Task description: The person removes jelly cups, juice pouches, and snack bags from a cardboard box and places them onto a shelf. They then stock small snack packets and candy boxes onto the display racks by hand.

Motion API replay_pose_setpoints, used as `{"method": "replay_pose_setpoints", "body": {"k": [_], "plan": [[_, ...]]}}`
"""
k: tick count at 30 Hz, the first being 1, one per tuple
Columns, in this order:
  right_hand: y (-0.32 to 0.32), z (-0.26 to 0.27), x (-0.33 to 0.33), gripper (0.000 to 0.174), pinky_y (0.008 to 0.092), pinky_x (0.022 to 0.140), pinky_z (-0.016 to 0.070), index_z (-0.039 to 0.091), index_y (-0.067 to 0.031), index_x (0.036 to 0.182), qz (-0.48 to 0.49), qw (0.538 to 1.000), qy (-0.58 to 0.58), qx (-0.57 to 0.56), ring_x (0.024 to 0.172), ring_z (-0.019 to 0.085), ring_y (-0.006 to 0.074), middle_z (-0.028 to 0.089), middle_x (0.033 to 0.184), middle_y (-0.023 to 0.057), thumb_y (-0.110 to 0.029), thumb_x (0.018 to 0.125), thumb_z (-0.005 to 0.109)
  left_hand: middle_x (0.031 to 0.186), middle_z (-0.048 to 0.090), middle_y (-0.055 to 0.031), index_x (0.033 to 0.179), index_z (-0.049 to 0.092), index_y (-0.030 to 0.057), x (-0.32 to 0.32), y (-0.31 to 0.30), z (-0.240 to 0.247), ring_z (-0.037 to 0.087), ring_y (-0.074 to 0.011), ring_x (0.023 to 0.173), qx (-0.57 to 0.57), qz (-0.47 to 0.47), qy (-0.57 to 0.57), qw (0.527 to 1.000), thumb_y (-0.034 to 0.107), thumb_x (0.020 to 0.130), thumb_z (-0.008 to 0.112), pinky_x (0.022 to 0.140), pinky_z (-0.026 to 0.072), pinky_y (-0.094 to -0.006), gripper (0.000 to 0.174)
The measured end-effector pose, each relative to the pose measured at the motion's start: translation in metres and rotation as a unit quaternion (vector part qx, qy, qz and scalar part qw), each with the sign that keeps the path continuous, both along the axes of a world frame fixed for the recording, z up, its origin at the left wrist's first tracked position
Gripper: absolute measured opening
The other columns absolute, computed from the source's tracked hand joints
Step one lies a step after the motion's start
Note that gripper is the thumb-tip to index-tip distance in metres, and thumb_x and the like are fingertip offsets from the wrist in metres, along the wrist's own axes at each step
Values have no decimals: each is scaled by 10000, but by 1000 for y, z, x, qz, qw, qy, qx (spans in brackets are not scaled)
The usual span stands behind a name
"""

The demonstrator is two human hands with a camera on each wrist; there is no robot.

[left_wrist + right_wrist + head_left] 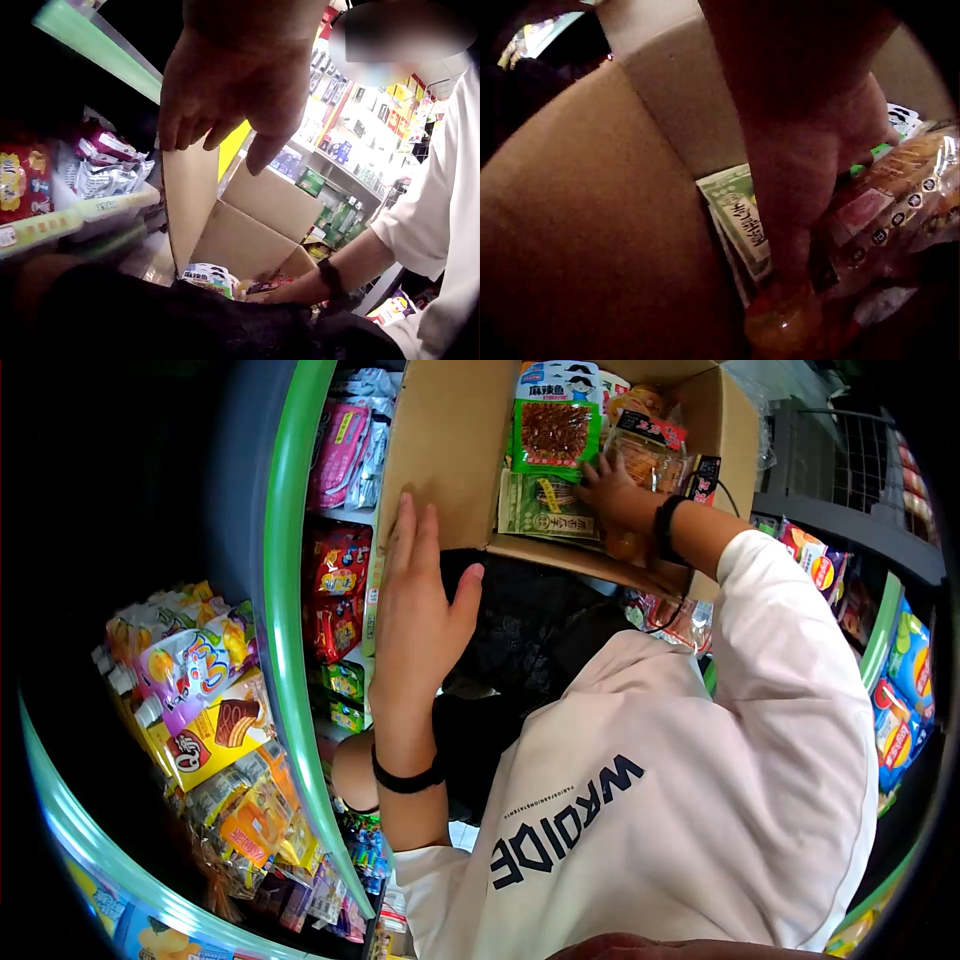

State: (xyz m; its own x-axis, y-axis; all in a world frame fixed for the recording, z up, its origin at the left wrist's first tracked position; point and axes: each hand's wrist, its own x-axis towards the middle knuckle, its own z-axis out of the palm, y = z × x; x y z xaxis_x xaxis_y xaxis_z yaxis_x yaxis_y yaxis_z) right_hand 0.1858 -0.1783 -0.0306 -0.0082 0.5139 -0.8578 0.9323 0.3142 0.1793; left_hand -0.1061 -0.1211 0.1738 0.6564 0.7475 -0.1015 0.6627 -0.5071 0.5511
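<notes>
Right hand (620,500), fingers apart, and we're reaching among packets (556,432) in the box (737,440); left hand (422,600), straight-fingered, touches its flap (440,445). Any pick, we judge, calls for one free edge.

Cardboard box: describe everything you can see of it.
The cardboard box is plain brown with an open top and raised flaps. It sits beside shelves of snacks, holding assorted packets. The left hand touches one flap, fingers straight; the right hand reaches inside. Its underside is hidden.
</notes>
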Motion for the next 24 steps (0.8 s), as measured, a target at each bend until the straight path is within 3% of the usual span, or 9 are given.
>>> {"method": "replay_pose_setpoints", "body": {"k": [7, 8, 11, 15, 17, 19, 21, 23, 24], "plan": [[-12, -19, 58, 611, 698, 1038, 299, 456, -272, 1464, 55, 992, -9, 110, 1401, 309, 464, 307, 1578, 110, -492, 910, 589, 1556, 310, -257, 1420, 429, -64, -6, -3, -2, 342, -397, 1425, -37, 21, 4, 999, 168, 907, 646, 1158, 308, -430, 603], [-6, -24, 72, 573, 602, 957, 447, 517, -254, 1410, 55, 988, -11, 147, 1297, 458, 416, 405, 1508, 92, -384, 873, 671, 1556, 310, -257, 1420, 429, -64, -6, -3, -3, 342, -397, 1425, -40, 26, 2, 999, 168, 907, 646, 1158, 308, -430, 603], [37, 11, 91, 550, 488, 851, 538, 558, -213, 1344, 37, 993, -26, 113, 1230, 532, 366, 489, 1411, 113, -239, 820, 725, 1511, 343, -303, 1364, 448, -104, -7, -5, -6, 398, -443, 1364, -17, 24, -24, 999, 153, 884, 648, 1126, 351, -454, 581], [77, 58, 120, 342, 433, 815, 580, 597, -19, 1189, 30, 950, 102, 294, 1075, 639, 345, 602, 1198, 138, -115, 868, 662, 1515, 351, -286, 1370, 446, -94, -5, -2, -5, 402, -434, 1364, 8, 6, -6, 1000, 154, 888, 644, 1122, 356, -447, 577], [83, 94, 104, 227, 367, 687, 549, 699, -88, 1037, -36, 955, 80, 282, 829, 681, 239, 685, 969, 140, -238, 870, 675, 1516, 354, -280, 1372, 445, -92, -5, -2, -4, 401, -430, 1366, 7, 1, -6, 1000, 154, 890, 642, 1123, 356, -443, 576], [84, 95, 104, 350, 426, 826, 528, 650, -91, 1136, 146, 796, 54, 586, 1007, 641, 317, 646, 1097, 195, -229, 816, 685, 1514, 361, -274, 1370, 446, -94, -5, -1, -3, 398, -421, 1372, -10, 7, -9, 1000, 153, 892, 641, 1126, 354, -440, 573], [79, 74, 99, 457, 415, 935, 485, 591, -100, 1232, 50, 808, 4, 587, 1139, 585, 306, 617, 1188, 205, -236, 809, 700, 1512, 362, -275, 1369, 445, -96, -6, 1, -1, 397, -419, 1373, -15, 7, -11, 1000, 153, 892, 641, 1127, 354, -439, 573], [74, 31, 105, 358, 455, 820, 567, 606, -8, 1168, 108, 860, 153, 475, 1020, 660, 336, 599, 1217, 140, -155, 853, 693, 1511, 364, -276, 1368, 444, -97, -8, 1, -2, 396, -417, 1375, -24, 13, -10, 1000, 154, 893, 641, 1128, 354, -438, 572], [64, 38, 78, 398, 454, 833, 558, 610, -6, 1189, 31, 953, 115, 277, 1048, 646, 336, 593, 1244, 149, -204, 858, 705, 1511, 363, -277, 1367, 444, -99, -8, 1, -3, 397, -418, 1374, -26, 14, -18, 999, 152, 893, 640, 1126, 356, -438, 572]]}}
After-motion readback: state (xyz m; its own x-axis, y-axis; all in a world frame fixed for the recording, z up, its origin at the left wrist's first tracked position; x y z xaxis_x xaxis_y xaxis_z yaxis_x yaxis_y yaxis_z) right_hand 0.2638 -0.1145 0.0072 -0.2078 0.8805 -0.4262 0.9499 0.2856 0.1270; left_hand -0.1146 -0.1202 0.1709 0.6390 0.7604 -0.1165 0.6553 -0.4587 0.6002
